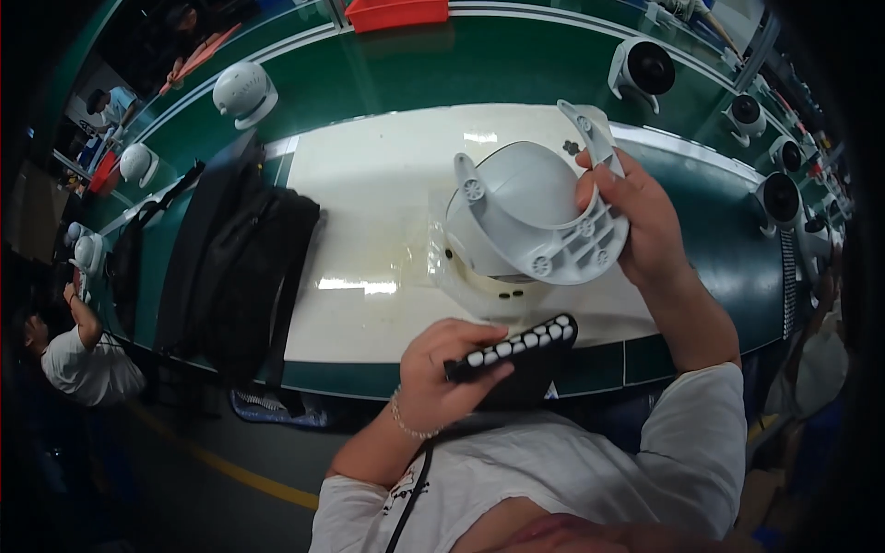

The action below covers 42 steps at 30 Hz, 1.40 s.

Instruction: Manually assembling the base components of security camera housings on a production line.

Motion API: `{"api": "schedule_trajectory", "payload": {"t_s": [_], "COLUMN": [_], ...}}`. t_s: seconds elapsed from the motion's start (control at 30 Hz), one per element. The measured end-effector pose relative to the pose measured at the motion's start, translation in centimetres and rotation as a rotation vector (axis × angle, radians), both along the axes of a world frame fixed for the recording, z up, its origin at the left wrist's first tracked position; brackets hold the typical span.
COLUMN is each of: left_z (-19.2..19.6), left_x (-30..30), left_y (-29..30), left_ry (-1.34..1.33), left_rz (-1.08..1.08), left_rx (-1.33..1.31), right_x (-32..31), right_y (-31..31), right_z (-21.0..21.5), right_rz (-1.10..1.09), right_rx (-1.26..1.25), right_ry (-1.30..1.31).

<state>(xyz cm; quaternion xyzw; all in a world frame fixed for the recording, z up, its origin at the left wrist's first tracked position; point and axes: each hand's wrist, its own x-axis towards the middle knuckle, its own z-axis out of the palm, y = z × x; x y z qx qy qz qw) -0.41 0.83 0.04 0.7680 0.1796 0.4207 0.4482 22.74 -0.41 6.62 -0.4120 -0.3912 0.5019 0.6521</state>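
Two bare hands are each closed on an object. The right hand [650, 217] grips, thumb and fingers wrapped about the rim, the right side of a pale grey plastic housing [521, 180]. The left hand [447, 364] pinches a black strip [521, 346] bearing rows of white rounded pads. The housing is tilted over a cream mat [355, 194]; whether it touches the mat cannot be told. It has a smooth, domed body and a crescent-shaped base with two curved prongs, round spoked recesses and ribbed pockets. To the left lies a black bag [249, 267]. Beyond, on a green surface [442, 78], stand a white rounded unit [241, 92] and a black-faced unit [643, 69]; a red bin [396, 11] sits farther off.
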Motion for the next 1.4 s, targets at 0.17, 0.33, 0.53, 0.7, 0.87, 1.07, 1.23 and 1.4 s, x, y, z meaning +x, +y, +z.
{"api": "schedule_trajectory", "payload": {"t_s": [0.17,0.33,0.53,0.7,0.87,1.07,1.23,1.4], "left_z": [-0.5,-1.1,-1.4,-2.1,-1.7,-1.8,-2.0,-1.7], "left_x": [-0.1,-0.4,-0.3,0.8,0.3,0.3,0.2,0.1], "left_y": [-0.3,-0.7,-0.5,-1.0,-1.0,-0.9,-0.8,-1.1], "left_ry": [-0.026,-0.116,-0.218,-0.397,-0.301,-0.325,-0.292,-0.268], "left_rz": [0.009,0.016,-0.069,-0.088,-0.029,0.052,0.070,0.085], "left_rx": [-0.107,-0.240,-0.312,-0.323,-0.371,-0.237,-0.250,-0.312], "right_x": [-1.9,0.2,-3.4,-3.4,-3.2,-3.4,-2.8,-2.6], "right_y": [-1.4,-3.5,-5.0,-4.8,-4.8,-4.8,-4.3,-4.2], "right_z": [-1.5,-1.6,0.1,-1.4,-0.3,-1.0,-2.1,-1.9], "right_rz": [-0.004,-0.377,0.024,-0.015,0.029,-0.058,-0.093,-0.056], "right_rx": [-0.171,0.475,0.702,0.666,0.579,0.722,0.942,1.009], "right_ry": [-0.077,-1.093,-1.323,-1.165,-1.110,-1.179,-1.293,-1.300]}}
